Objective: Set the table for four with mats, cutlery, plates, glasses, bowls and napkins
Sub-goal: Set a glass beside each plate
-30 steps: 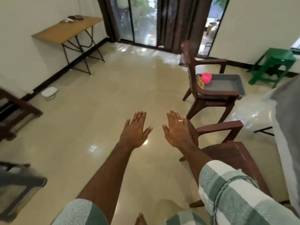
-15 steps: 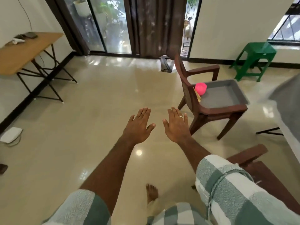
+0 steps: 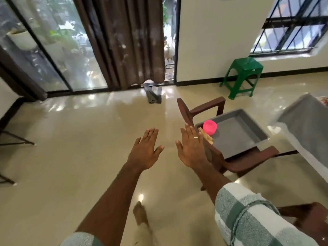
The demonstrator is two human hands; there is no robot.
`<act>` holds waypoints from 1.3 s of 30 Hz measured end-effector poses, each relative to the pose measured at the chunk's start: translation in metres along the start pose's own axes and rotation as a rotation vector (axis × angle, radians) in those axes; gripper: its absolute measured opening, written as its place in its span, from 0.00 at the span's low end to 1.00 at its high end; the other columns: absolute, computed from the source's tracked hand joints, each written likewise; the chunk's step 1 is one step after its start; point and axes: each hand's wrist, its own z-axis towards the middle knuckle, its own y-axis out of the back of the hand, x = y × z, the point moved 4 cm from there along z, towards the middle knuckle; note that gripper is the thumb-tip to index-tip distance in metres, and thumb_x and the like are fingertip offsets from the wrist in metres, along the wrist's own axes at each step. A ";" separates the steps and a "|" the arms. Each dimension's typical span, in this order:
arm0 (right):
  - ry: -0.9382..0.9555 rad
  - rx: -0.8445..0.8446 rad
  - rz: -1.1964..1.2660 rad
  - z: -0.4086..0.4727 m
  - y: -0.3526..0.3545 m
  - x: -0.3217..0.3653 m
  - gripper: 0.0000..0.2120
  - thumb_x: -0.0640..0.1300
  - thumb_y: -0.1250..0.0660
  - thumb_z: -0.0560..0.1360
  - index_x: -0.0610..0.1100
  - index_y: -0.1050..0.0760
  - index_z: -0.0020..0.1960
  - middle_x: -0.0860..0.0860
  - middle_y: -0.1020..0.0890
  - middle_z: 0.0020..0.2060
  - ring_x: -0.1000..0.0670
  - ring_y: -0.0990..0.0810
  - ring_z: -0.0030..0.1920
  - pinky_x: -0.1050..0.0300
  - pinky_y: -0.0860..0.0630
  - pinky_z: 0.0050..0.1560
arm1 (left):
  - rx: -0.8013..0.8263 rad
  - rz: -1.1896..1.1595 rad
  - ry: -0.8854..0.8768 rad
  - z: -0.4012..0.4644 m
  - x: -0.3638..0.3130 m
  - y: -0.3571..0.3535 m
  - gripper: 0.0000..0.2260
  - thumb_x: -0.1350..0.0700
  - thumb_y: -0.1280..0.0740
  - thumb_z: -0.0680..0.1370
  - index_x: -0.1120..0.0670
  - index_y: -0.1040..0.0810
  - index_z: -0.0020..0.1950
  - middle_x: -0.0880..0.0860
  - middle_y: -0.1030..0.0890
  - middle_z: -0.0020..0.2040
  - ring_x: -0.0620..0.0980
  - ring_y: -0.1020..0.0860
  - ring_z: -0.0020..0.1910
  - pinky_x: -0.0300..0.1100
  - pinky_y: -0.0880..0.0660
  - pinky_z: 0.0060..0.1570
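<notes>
Hands first: my left hand (image 3: 145, 151) and right hand (image 3: 191, 148) both reach out flat, fingers straight, grasping nothing, above the glossy floor. I see a brown chair (image 3: 229, 157) just right of the right hand, carrying a grey tray (image 3: 248, 137). A pink bowl (image 3: 209, 127) sits in the tray's near-left corner beside some wooden cutlery (image 3: 206, 137).

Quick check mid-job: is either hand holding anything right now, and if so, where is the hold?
Nothing is held. The left hand and right hand are both stretched out flat with straight fingers, in the air above the floor.
</notes>
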 end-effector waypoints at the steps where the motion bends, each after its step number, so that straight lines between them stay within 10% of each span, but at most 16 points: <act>1: -0.014 0.006 -0.025 0.025 -0.009 0.002 0.26 0.56 0.46 0.83 0.44 0.37 0.77 0.44 0.37 0.78 0.42 0.40 0.78 0.35 0.42 0.76 | 0.010 -0.004 -0.020 0.026 0.016 0.006 0.32 0.40 0.49 0.84 0.51 0.56 0.83 0.50 0.54 0.83 0.48 0.57 0.81 0.54 0.50 0.79; 26: -0.977 -0.150 0.035 0.433 -0.084 -0.197 0.24 0.54 0.43 0.82 0.45 0.36 0.75 0.46 0.29 0.72 0.43 0.34 0.74 0.35 0.46 0.76 | 0.467 0.212 -0.749 0.627 -0.034 0.011 0.31 0.39 0.50 0.85 0.49 0.57 0.83 0.48 0.58 0.83 0.48 0.57 0.81 0.53 0.53 0.78; 39: -1.680 -0.324 -0.039 0.451 -0.139 -0.218 0.24 0.57 0.50 0.81 0.44 0.32 0.69 0.46 0.24 0.65 0.42 0.27 0.66 0.34 0.37 0.70 | 0.806 0.245 -1.391 0.745 -0.125 -0.089 0.32 0.40 0.46 0.84 0.50 0.53 0.83 0.50 0.53 0.83 0.48 0.54 0.82 0.58 0.45 0.77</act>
